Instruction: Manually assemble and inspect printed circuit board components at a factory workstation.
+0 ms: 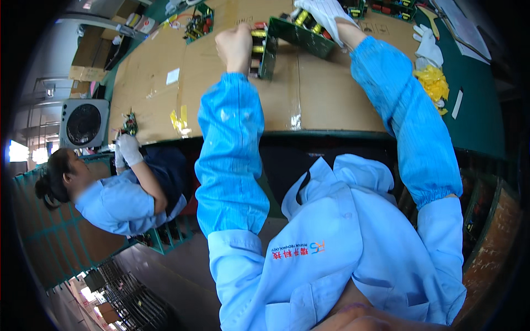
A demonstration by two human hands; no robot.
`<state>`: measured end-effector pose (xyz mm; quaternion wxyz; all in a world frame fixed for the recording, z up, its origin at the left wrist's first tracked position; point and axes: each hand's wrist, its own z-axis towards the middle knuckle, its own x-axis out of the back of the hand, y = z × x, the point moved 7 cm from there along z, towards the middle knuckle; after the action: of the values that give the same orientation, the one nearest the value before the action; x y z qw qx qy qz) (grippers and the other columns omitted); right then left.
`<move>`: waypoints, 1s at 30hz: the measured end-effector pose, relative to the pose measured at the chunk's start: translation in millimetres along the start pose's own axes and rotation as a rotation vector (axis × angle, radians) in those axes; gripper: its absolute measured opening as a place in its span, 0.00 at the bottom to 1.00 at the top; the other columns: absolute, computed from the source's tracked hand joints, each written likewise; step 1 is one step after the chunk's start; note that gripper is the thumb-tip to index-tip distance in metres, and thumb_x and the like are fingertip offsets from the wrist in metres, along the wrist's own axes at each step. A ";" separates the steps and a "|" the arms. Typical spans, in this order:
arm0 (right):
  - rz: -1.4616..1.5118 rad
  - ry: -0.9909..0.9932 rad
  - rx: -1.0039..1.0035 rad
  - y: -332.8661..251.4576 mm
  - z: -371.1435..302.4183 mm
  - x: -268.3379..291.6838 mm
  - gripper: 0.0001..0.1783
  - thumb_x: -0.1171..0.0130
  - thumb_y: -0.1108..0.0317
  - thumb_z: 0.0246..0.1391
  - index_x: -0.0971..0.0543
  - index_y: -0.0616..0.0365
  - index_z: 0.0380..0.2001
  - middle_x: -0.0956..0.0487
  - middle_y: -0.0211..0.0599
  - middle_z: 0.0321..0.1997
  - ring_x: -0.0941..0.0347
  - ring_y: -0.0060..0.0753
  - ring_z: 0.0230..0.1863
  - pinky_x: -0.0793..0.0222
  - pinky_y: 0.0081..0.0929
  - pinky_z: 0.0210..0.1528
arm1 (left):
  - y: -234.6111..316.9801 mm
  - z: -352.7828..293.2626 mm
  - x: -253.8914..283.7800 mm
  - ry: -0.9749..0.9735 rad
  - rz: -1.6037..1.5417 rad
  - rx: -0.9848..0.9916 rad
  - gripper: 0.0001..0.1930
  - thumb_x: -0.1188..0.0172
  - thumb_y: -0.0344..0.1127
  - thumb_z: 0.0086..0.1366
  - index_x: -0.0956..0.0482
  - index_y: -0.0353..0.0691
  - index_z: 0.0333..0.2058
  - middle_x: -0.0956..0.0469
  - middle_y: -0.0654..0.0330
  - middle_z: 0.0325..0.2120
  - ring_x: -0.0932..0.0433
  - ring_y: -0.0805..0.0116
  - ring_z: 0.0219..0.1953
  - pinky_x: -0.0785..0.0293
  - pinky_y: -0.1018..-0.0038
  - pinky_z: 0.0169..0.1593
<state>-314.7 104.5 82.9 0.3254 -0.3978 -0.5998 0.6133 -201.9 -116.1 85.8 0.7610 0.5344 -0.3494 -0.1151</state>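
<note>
Where cardboard [326, 99] spreads flat, a hand [234, 47] grips circuitry [265, 52].

You see bright white glare [18, 151] lower left of the fan [83, 123]. Black fisheye vignetting fills your view's corners.

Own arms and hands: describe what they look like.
Bright blue oversleeves, wrinkled and gathered at the ends, go over lighter blue shirt sleeves. The right hand wears a white glove; the left hand is bare.
</note>
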 end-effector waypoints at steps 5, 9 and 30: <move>0.221 -0.066 -0.001 22.8 5.1 22.3 0.24 0.50 0.49 0.66 0.17 0.59 0.43 0.16 0.37 0.40 0.21 0.30 0.37 0.25 0.29 0.42 | -37.0 -9.1 26.2 0.140 -0.790 0.278 0.13 0.38 0.34 0.60 0.14 0.27 0.31 0.16 0.54 0.27 0.18 0.63 0.26 0.23 0.68 0.34; -0.297 0.152 0.065 -11.0 -31.4 38.4 0.28 0.47 0.44 0.65 0.15 0.59 0.43 0.16 0.34 0.40 0.22 0.28 0.37 0.27 0.26 0.43 | -9.4 -43.7 71.8 0.062 -0.453 -0.213 0.08 0.42 0.29 0.63 0.17 0.29 0.33 0.17 0.55 0.31 0.20 0.67 0.25 0.23 0.71 0.30; -0.822 -0.179 0.405 5.4 -146.1 18.9 0.19 0.45 0.59 0.68 0.22 0.48 0.59 0.17 0.46 0.47 0.19 0.49 0.45 0.23 0.36 0.45 | -0.3 -216.2 35.4 -0.388 0.563 -1.382 0.25 0.38 0.52 0.66 0.23 0.36 0.50 0.20 0.49 0.47 0.19 0.52 0.49 0.23 0.61 0.59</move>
<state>-194.8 190.3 81.0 0.5594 -0.0013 -0.6017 0.5701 -34.4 22.8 60.1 0.8475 -0.2009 -0.4483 -0.2008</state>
